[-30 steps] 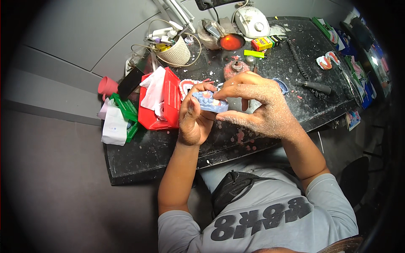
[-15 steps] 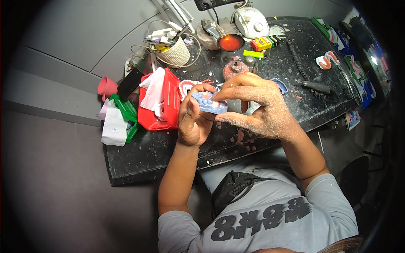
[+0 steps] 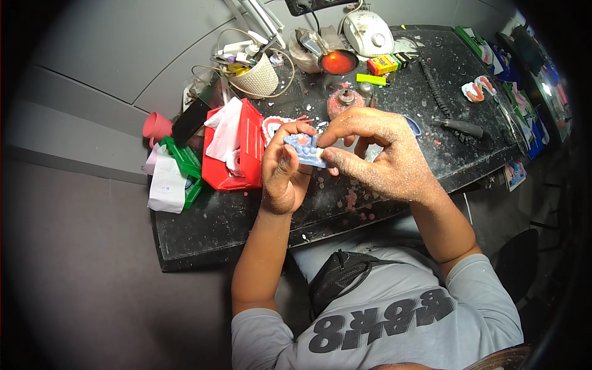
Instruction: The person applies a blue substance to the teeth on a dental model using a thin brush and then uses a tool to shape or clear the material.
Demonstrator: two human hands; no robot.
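A blue dental cast (image 3: 302, 150) with moulded teeth and a pinkish patch on top is held over the near part of the bench. My left hand (image 3: 283, 179) grips its left end, fingers behind and thumb in front. The thumb and index finger of my right hand (image 3: 391, 157), coated in pale dust, close on the cast's right end. A small yellowish-white spot shows by the right thumb; whether a loose piece is pinched there is hidden. Behind my left fingers lies a white cast with a pink-red base (image 3: 271, 126).
A red bin (image 3: 250, 145) with papers stands left, beside a green bin (image 3: 192, 196). Beyond my hands are a pink-stained burner (image 3: 338, 106), a green lighter (image 3: 372, 79) and a tool cup (image 3: 256, 79). A handpiece (image 3: 462, 127) lies right. Dust and pink scraps dot the black bench (image 3: 209, 231).
My right thumb and fingers have closed in on the right end of the blue cast, covering more of it. The cast has tilted slightly; my left hand keeps its grip.
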